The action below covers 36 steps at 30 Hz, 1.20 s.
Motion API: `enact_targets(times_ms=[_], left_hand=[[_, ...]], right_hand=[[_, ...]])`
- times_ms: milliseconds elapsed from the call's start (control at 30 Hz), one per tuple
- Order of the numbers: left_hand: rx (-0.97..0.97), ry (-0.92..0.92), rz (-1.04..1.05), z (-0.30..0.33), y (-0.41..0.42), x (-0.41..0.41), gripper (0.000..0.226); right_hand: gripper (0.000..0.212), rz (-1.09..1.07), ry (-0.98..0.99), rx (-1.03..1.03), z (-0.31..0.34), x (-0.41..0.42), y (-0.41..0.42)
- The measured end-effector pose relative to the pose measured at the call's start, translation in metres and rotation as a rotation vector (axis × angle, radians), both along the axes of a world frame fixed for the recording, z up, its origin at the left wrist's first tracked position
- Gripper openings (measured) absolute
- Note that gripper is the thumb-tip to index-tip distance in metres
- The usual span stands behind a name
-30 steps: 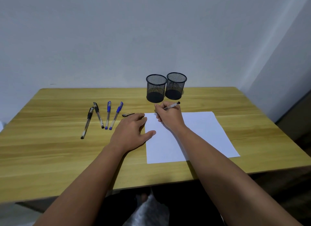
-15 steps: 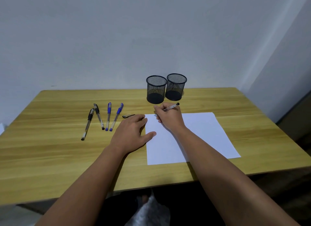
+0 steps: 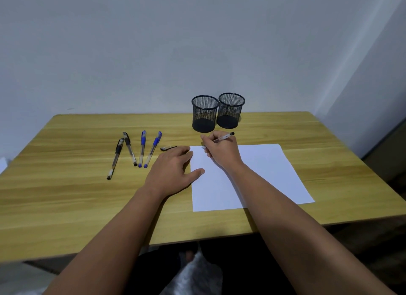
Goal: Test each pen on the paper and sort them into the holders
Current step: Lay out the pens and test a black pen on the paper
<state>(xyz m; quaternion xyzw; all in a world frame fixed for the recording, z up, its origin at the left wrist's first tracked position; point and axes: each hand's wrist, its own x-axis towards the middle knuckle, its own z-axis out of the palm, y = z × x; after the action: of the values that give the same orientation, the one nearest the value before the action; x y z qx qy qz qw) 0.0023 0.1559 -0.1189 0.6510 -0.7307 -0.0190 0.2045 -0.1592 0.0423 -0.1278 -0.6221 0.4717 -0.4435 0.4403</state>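
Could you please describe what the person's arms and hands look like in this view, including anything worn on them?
Both forearms are bare as far as the frame shows: no sleeves, watch, bracelets or gloves. The left hand and right hand carry no visible rings. Nails look short and plain, though they are small in this view.
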Motion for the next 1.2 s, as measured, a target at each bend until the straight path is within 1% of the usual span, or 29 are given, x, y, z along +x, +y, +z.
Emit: enact_targets(times_ms=[400,533,633,733,867,967,1067,1200], left_hand=[[0.001,0.001,0.001,0.0005,-0.0003,-0.0006,0.074],[0.002,0.008,0.002,-0.0014,-0.0017,0.0005,0.074],[-0.017,0.038,-0.005,-0.0031,-0.0009,0.0015,0.071],[-0.017,0.029,-0.005,-0.0027,-0.0009,0.0011,0.072],[-0.015,0.017,-0.006,-0.0006,-0.0007,0.0006,0.072],[-0.018,0.010,-0.005,0.0001,-0.0001,0.0002,0.071],[-0.016,0.003,-0.004,0.0003,-0.0001,-0.0003,0.072],[-0.019,0.002,-0.009,0.0006,0.0000,-0.0001,0.072]], right_hand=[[0.037,-0.021,0.011,-0.022,-0.0022,-0.0007,-0.0013],[0.038,-0.058,-0.080,0.028,0.0015,-0.0037,0.0009],[0.040,-0.045,-0.116,0.038,0.0005,-0.0025,0.0005],[0.047,-0.060,-0.099,0.023,0.0021,-0.0021,0.0007],[0.047,-0.038,-0.159,0.049,0.0056,-0.0020,-0.0021],[0.055,-0.059,-0.131,0.025,0.0036,0.0007,-0.0023],[0.044,-0.048,-0.144,0.026,-0.0010,-0.0010,-0.0035],[0.042,-0.069,-0.106,0.037,-0.0031,-0.0008,-0.0049]])
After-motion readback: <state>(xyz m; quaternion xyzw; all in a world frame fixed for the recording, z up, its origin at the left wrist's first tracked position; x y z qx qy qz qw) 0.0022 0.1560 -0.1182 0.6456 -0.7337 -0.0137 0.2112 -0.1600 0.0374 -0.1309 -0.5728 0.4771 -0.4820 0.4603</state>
